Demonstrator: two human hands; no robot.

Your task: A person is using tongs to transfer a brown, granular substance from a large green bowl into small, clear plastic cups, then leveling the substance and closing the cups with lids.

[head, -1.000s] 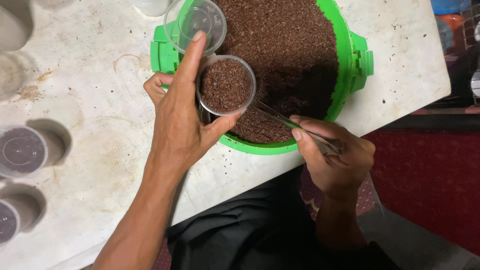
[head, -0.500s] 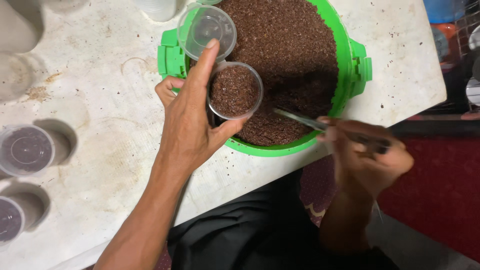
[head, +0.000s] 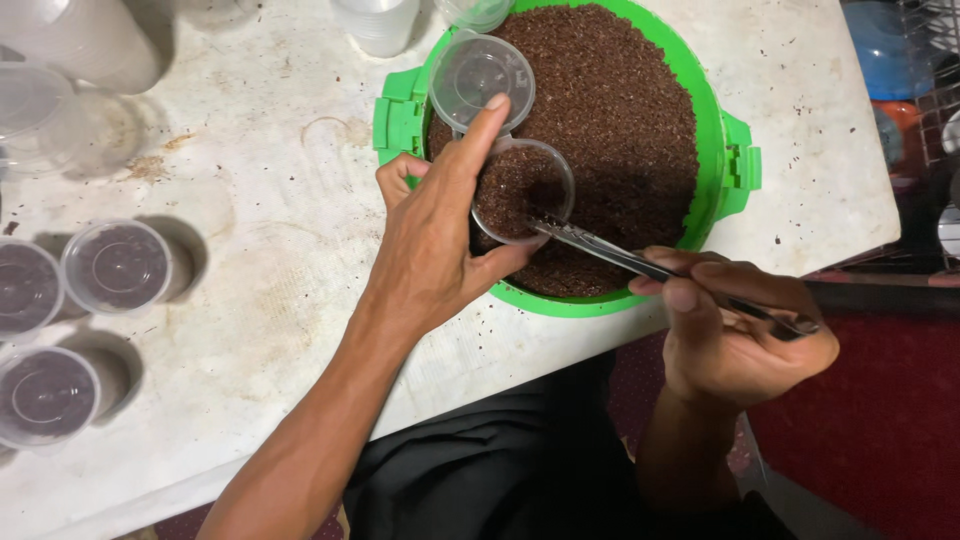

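Left hand: the left hand (head: 435, 240) is closed around a small clear cup (head: 522, 190), thumb on the near side of its wall, index finger stretched up along the far side, the other fingers curled behind it.
Small clear cup: filled almost to the rim with dark brown granular material; held upright or nearly so, mouth facing up, over the near-left part of the green tub (head: 400, 110).
Right hand: the right hand (head: 740, 335) is closed on the handle of a slim metal spoon (head: 640, 262), thumb lying along the top, fingers wrapped beneath; it hangs off the near edge of the table, right of the tub.
Metal spoon: its long axis runs from lower right to upper left; the handle end sticks out past the right hand's fingers, and the working tip points up-left, resting at the cup's near rim on the brown fill.
Green tub: round, with side latches, packed with the same brown granules; it stands at the near edge of the white table (head: 260, 300), towards its right end.
Empty cup: a second clear cup (head: 480, 72) lies tilted on the granules at the tub's far-left rim, just beyond the left index fingertip.
Lidded cups: three filled, lidded cups (head: 118, 265) stand along the table's left edge, well apart from the tub.
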